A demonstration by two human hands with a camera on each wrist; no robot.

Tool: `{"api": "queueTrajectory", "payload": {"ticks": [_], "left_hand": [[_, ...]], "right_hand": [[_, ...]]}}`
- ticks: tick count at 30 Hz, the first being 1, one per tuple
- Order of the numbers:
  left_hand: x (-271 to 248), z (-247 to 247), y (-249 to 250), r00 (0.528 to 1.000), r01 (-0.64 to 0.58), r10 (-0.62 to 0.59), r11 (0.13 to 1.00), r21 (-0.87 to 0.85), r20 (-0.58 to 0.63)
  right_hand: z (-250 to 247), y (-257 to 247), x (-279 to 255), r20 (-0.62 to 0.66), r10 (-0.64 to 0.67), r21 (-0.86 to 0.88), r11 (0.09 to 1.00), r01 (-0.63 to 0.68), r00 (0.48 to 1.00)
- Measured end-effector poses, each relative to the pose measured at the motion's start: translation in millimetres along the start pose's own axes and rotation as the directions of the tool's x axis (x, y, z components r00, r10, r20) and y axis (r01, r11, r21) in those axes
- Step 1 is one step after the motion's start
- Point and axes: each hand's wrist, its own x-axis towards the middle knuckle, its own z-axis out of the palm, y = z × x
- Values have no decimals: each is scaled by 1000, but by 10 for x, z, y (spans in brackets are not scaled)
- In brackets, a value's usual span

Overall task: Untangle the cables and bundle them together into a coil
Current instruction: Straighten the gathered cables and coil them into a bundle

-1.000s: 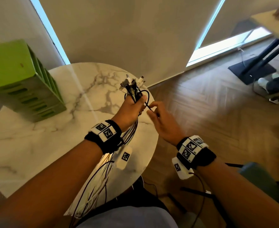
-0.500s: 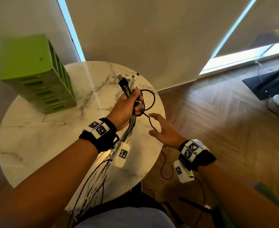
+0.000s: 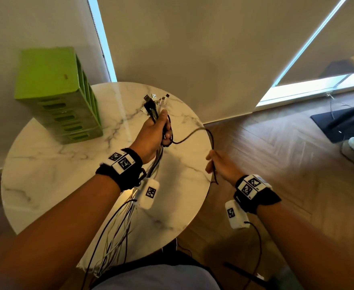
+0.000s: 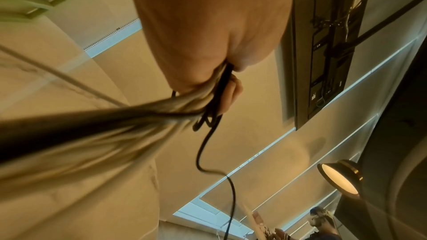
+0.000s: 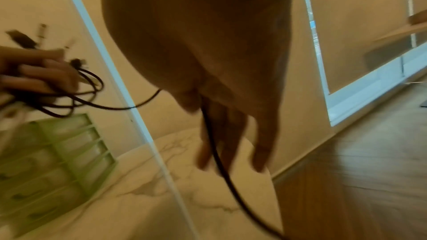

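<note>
My left hand [image 3: 158, 130] is raised over the round marble table [image 3: 46, 174] and grips a bundle of black and white cables [image 3: 151, 114], with the plugs [image 3: 153, 100] sticking up above the fist. The rest of the bundle [image 3: 117, 233] hangs past my wrist and over the table's near edge. One black cable [image 3: 192, 133] leaves the fist in small loops and arcs right to my right hand [image 3: 222, 166] beyond the table's edge. In the right wrist view the thumb hooks this cable [image 5: 221, 167], which runs down along the straight fingers [image 5: 231, 134].
A green slotted organizer [image 3: 54, 91] stands at the table's back left. Wooden floor [image 3: 276, 164] lies to the right, with a dark mat and stand [image 3: 339, 126] at the far right. Roller blinds [image 3: 192, 49] hang behind the table.
My right hand has drawn away from the left, to the right and toward me, pulling the black cable out longer. The loop at the left fist has shrunk. My left hand keeps its grip.
</note>
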Motion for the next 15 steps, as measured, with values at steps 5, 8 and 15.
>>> {"api": "queueTrajectory", "payload": {"ticks": [5,8,15], "left_hand": [[-64,-47,20,998,10,-6,998,-61,61],[-98,-29,-18,997,11,-8,999,-45,79],[-159,-105,-25,996,-84,87,981,172,-12]], "right_hand": [[131,96,48,13,103,-243,965,-97,995],[291,-381,-123,80,-296,-209,929,306,952],[395,-814,-267,7,-432,-45,901,432,902]]}}
